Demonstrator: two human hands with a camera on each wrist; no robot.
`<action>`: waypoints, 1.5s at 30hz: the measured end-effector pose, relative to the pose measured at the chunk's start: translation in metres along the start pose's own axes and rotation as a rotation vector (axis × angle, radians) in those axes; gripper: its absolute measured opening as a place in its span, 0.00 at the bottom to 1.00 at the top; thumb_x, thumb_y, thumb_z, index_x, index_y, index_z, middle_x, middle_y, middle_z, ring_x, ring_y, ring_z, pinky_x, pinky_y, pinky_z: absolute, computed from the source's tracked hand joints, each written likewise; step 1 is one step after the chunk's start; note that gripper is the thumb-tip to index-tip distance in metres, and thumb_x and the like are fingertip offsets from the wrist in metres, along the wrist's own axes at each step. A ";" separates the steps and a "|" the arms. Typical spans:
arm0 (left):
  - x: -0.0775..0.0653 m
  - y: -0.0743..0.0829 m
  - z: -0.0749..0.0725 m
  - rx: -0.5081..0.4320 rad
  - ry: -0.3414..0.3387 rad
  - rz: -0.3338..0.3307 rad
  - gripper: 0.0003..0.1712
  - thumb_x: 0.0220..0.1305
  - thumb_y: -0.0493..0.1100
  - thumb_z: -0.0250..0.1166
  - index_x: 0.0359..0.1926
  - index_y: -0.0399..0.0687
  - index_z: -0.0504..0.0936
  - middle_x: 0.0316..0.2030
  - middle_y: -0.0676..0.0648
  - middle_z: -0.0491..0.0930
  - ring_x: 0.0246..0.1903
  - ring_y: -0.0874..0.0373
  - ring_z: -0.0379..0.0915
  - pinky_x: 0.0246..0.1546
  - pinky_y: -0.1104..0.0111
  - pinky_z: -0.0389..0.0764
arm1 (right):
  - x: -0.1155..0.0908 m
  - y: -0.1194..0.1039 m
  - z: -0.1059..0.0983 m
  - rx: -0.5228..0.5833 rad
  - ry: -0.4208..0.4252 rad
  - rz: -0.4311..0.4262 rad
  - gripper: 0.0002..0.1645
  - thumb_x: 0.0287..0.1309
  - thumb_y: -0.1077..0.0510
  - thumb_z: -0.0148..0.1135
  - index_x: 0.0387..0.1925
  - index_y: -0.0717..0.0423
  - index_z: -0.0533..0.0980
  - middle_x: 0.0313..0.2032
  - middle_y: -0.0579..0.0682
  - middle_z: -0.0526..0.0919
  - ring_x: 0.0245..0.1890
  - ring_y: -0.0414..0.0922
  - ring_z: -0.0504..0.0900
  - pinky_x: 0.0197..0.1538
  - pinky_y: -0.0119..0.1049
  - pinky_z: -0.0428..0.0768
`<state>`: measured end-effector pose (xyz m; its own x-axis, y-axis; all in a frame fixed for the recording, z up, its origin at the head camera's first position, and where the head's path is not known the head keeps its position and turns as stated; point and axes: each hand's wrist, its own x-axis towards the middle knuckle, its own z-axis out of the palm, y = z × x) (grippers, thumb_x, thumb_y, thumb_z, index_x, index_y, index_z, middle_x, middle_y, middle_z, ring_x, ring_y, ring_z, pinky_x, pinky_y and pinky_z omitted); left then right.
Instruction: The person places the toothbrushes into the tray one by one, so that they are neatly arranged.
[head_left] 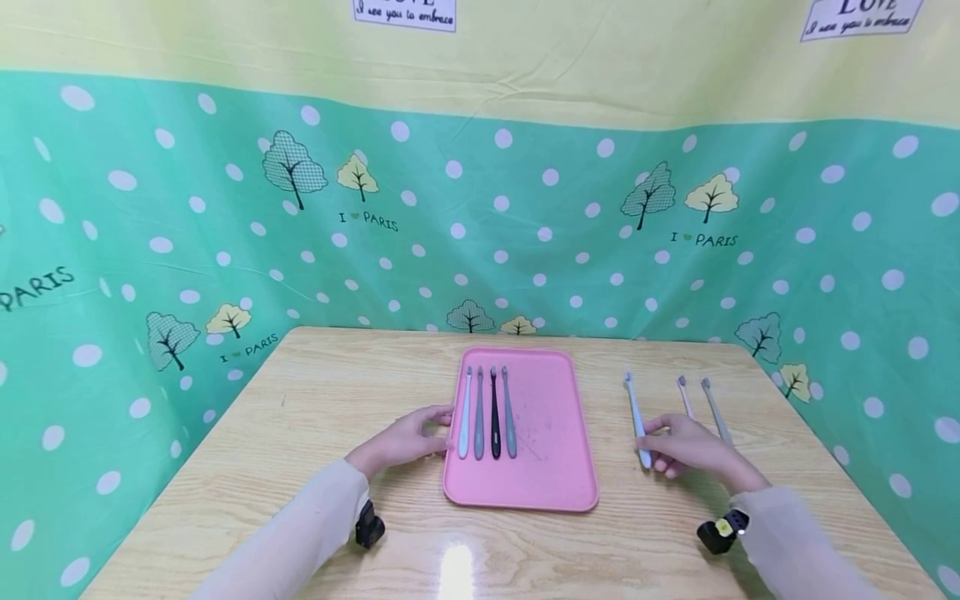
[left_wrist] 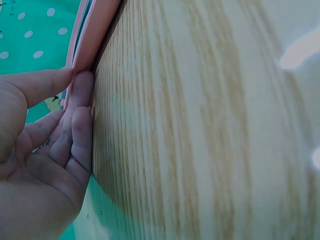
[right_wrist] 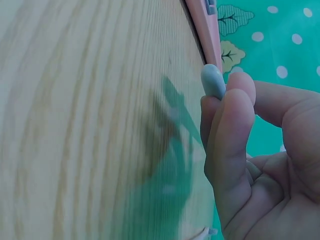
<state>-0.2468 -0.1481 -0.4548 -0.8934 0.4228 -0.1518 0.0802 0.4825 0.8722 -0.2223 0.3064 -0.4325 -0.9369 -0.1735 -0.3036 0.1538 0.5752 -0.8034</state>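
Note:
My right hand point(head_left: 690, 446) pinches a light blue toothbrush point(head_left: 635, 408) near its handle end, right of the tray. In the right wrist view, the rounded handle tip point(right_wrist: 213, 81) pokes out between thumb and fingers. A pink tray point(head_left: 551, 417) lies in the middle of the table. On its left half several toothbrushes lie side by side: a pale blue one point(head_left: 465, 417), grey ones, and a black one point(head_left: 495, 421). At the tray's left edge, my left hand point(head_left: 405, 437) holds the rim point(left_wrist: 95, 35) between thumb and fingers.
Right of my right hand lie a pale pink toothbrush point(head_left: 686, 396) and a grey one point(head_left: 716, 408), both partly hidden by that hand. The wooden table point(head_left: 315, 400) meets a green and yellow cloth point(head_left: 420, 208) at the back and sides.

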 end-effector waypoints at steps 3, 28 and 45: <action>0.000 0.000 0.001 -0.004 0.000 0.004 0.40 0.66 0.44 0.67 0.75 0.40 0.62 0.64 0.40 0.71 0.32 0.56 0.77 0.31 0.66 0.78 | 0.003 -0.003 0.004 0.012 -0.014 -0.011 0.34 0.67 0.57 0.62 0.62 0.79 0.61 0.24 0.53 0.80 0.19 0.40 0.77 0.23 0.32 0.80; 0.002 -0.002 0.000 0.011 0.010 0.008 0.39 0.67 0.43 0.67 0.75 0.40 0.62 0.65 0.39 0.70 0.37 0.57 0.78 0.37 0.62 0.79 | 0.032 -0.043 0.053 0.161 -0.133 -0.098 0.31 0.67 0.57 0.62 0.60 0.75 0.63 0.25 0.53 0.81 0.18 0.37 0.76 0.23 0.28 0.79; -0.001 0.002 0.000 0.008 0.008 0.012 0.40 0.66 0.44 0.67 0.75 0.39 0.61 0.65 0.39 0.70 0.36 0.56 0.77 0.36 0.63 0.79 | 0.044 -0.065 0.077 0.117 -0.148 -0.111 0.23 0.66 0.59 0.64 0.53 0.71 0.68 0.25 0.54 0.82 0.18 0.39 0.77 0.23 0.30 0.79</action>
<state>-0.2460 -0.1475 -0.4532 -0.8960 0.4221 -0.1376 0.0942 0.4835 0.8703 -0.2489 0.1995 -0.4328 -0.8951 -0.3507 -0.2751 0.0959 0.4512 -0.8873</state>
